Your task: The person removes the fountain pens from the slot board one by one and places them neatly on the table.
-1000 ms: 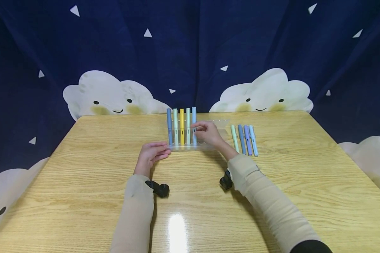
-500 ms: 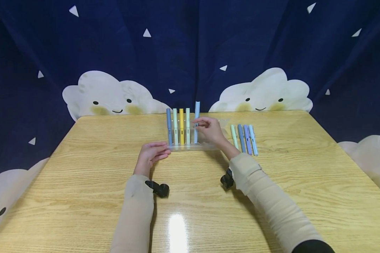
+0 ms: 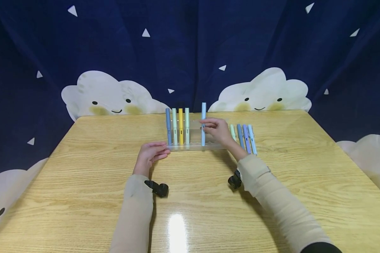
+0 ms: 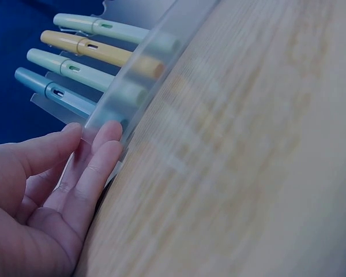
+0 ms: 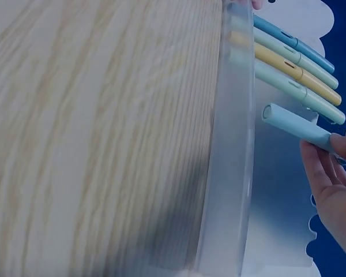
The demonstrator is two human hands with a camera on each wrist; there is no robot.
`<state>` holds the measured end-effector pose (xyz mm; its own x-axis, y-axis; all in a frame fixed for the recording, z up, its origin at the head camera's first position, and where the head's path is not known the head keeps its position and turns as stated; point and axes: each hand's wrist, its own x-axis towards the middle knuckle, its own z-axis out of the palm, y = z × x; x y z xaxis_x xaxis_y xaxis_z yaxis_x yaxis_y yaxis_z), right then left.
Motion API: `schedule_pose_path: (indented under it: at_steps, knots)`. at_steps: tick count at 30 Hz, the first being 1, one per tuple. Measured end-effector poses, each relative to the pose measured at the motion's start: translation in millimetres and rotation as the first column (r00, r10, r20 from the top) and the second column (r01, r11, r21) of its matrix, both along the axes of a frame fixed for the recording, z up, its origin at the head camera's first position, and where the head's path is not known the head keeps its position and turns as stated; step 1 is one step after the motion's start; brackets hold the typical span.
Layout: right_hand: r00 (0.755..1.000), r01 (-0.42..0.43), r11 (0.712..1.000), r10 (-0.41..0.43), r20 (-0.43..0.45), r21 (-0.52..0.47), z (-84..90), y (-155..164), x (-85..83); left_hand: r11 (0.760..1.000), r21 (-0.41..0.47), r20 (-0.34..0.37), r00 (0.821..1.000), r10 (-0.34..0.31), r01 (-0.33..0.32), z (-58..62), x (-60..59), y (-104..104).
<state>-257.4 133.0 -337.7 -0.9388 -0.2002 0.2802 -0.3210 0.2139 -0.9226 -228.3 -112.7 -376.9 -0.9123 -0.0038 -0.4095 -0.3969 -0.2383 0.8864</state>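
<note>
A clear pen stand [image 3: 193, 148] holds a blue pen [image 3: 168, 126], a yellow pen [image 3: 181, 126] and two pale green pens [image 3: 187, 125] upright in a row on its left part. My left hand [image 3: 150, 154] grips the stand's left end, thumb and fingers at the corner of its front lip [image 4: 147, 69]. With thumb and fingertips, my right hand [image 3: 220, 133] pinches a light blue pen [image 3: 203, 112] by its upper part. In the right wrist view, that pen's lower end [image 5: 269, 112] hangs free of the front lip, to the right of the standing pens.
Right of the stand, a green pen [image 3: 232, 130], a blue-grey pen [image 3: 240, 135], a purple pen [image 3: 246, 137] and another light blue pen [image 3: 252, 138] lie side by side on the wooden table [image 3: 82, 196]. A dark blue curtain [image 3: 177, 52] hangs behind the table's far edge.
The light blue pen, first standing beside the nearest green pen, has been lifted and carried right along the stand by my right hand. My left hand has stayed at the stand's end.
</note>
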Motion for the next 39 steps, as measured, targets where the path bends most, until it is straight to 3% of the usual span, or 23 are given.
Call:
schedule_pose_path:
  at_steps: [6,12,24,33,39]
  knots:
    - [1.000,0.005,1.000,-0.005,0.021,0.003,2.3,11.0,3.0,1.000,0.006,0.001,1.000,0.004,-0.004,0.9,0.3,0.3]
    - [1.000,0.010,1.000,-0.010,-0.015,-0.011,2.7,24.0,4.6,1.000,0.006,0.002,1.000,0.004,-0.004,0.0,-0.5,-0.4]
    - [0.999,0.052,0.997,-0.052,-0.017,0.050,7.4,51.6,12.9,1.000,0.006,-0.004,1.000,0.004,-0.004,1.3,0.7,-0.4]
    - [0.998,0.046,0.999,-0.047,-0.040,-0.020,7.2,74.4,13.4,1.000,-0.007,-0.002,1.000,-0.005,0.005,1.2,1.5,0.0]
    - [0.995,0.077,0.997,-0.077,-0.066,-0.006,9.3,90.7,14.9,1.000,-0.003,-0.011,1.000,-0.006,0.006,-0.1,0.3,-0.6]
